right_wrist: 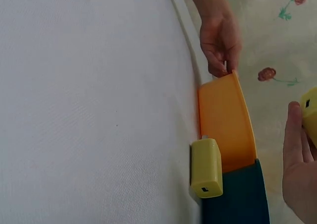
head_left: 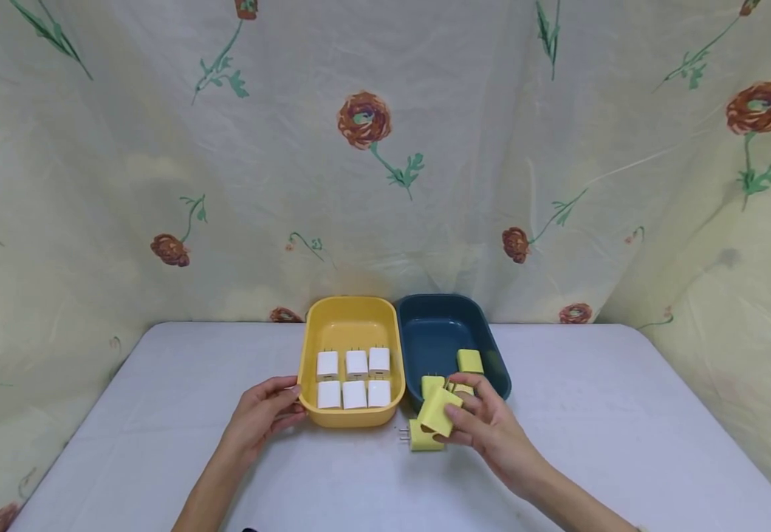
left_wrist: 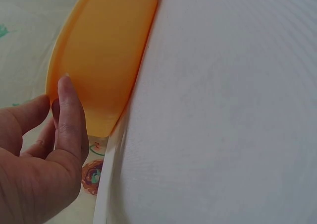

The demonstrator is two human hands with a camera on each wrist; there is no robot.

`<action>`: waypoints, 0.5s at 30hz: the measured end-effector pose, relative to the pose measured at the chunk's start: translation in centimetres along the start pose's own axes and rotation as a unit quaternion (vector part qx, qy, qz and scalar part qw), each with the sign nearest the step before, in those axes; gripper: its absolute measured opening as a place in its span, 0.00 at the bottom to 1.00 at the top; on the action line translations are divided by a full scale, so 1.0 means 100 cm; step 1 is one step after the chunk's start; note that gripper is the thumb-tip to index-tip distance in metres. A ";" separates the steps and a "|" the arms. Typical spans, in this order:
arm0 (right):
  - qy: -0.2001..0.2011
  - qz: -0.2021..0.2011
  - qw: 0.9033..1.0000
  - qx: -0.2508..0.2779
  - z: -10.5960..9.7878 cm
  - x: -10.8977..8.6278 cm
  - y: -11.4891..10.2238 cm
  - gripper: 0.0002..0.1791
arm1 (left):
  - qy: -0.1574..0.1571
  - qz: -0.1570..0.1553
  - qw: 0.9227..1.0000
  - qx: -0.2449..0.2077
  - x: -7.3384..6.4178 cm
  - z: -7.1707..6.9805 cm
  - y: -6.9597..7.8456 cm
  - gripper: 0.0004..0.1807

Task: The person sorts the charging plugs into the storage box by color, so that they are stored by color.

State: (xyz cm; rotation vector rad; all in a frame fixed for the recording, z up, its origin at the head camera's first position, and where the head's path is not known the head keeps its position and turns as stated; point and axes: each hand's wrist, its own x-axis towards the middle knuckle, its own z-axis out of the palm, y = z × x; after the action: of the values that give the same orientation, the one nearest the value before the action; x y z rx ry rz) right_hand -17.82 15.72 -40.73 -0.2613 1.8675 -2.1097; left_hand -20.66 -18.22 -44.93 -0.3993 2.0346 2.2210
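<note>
At the left rim of a yellow plastic tub (head_left: 352, 420), my left hand (head_left: 262, 414) pinches the edge between thumb and fingers, as the left wrist view shows closely. Several white charger plugs (head_left: 328, 365) stand in two rows inside that tub. My right hand (head_left: 495, 436) holds a yellow charger plug (head_left: 440, 412) in its fingertips, raised over the near edge of a dark blue tub (head_left: 441, 310). Inside the blue tub are a yellow plug (head_left: 470, 360) and others partly hidden by the hand. One more yellow plug (right_wrist: 206, 169) lies on the table in front of the tubs, prongs pointing left in the head view.
Both tubs stand side by side at the back of a white-covered table (head_left: 598, 414). A floral curtain (head_left: 452, 222) hangs right behind them. A small dark object (head_left: 249, 529) shows at the bottom edge of the head view.
</note>
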 end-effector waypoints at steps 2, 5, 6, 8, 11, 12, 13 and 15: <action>0.008 -0.006 1.000 -0.007 0.000 0.001 0.000 0.28 | 0.000 0.001 1.000 0.000 0.000 0.000 0.000 0.19; 0.018 -0.017 1.000 -0.009 -0.001 0.002 0.003 0.25 | 0.000 0.001 1.000 -0.001 0.000 -0.001 0.000 0.19; 0.021 -0.017 1.000 -0.008 -0.001 0.003 0.003 0.24 | 0.000 0.000 1.000 -0.001 0.000 -0.001 0.000 0.19; 0.023 -0.013 1.000 -0.004 -0.001 0.003 0.005 0.23 | -0.001 -0.001 1.000 -0.002 0.000 -0.001 0.000 0.19; 0.025 0.008 1.000 0.006 -0.001 0.003 0.004 0.28 | -0.001 -0.001 1.000 -0.004 0.001 -0.001 0.000 0.19; 0.024 0.015 1.000 0.008 -0.001 0.003 0.004 0.31 | -0.001 0.000 1.000 -0.005 0.000 0.000 0.000 0.19; 0.023 0.021 0.999 0.009 -0.001 0.003 0.004 0.33 | -0.001 0.001 1.000 -0.005 0.000 0.000 -0.001 0.19; 0.022 0.029 0.999 0.008 -0.001 0.003 0.003 0.37 | -0.002 0.004 1.000 -0.006 0.000 0.000 -0.001 0.19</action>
State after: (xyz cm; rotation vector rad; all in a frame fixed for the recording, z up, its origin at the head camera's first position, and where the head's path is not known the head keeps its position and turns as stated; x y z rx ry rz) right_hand -18.12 15.70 -41.05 -0.1562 1.8572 -2.1067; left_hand -20.65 -18.24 -44.99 -0.3884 2.0262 2.2366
